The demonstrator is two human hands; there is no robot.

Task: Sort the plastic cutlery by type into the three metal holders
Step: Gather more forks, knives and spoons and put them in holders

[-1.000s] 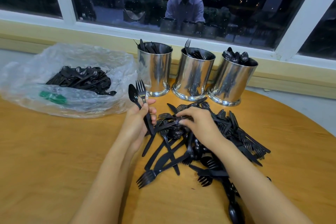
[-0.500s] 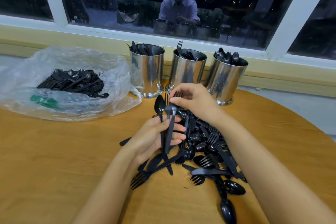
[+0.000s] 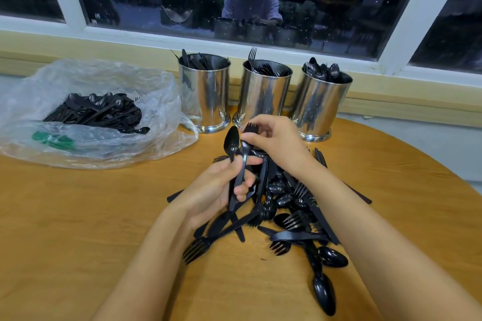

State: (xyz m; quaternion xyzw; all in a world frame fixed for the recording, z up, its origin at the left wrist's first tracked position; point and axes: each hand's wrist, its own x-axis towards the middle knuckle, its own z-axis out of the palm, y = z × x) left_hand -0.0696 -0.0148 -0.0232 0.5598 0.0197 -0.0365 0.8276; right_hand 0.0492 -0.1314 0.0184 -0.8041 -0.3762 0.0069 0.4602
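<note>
Pulling a fork [image 3: 244, 156] free, head view only. My right hand [image 3: 276, 142] pinches it at the tined end. My left hand [image 3: 221, 187] is curled round the lower handles of that fork and a spoon [image 3: 232, 141], so both hands are clamped on cutlery and close together, above the pile [image 3: 294, 214] on the table [image 3: 78, 242].

The fork's long axis runs near upright, leaning slightly away from me. Its tines are up and toward the holders, and its handle runs down into my left palm. The spoon lies alongside it, bowl up.

To do it well, I'd loosen the left fingers so only the fork slides out. I'd keep it lengthwise and drop it handle-first into the middle holder [image 3: 264, 94], where the forks stand. The spoon belongs in the right holder [image 3: 322, 104]. The risk is dragging the spoon out along with the fork.
</note>
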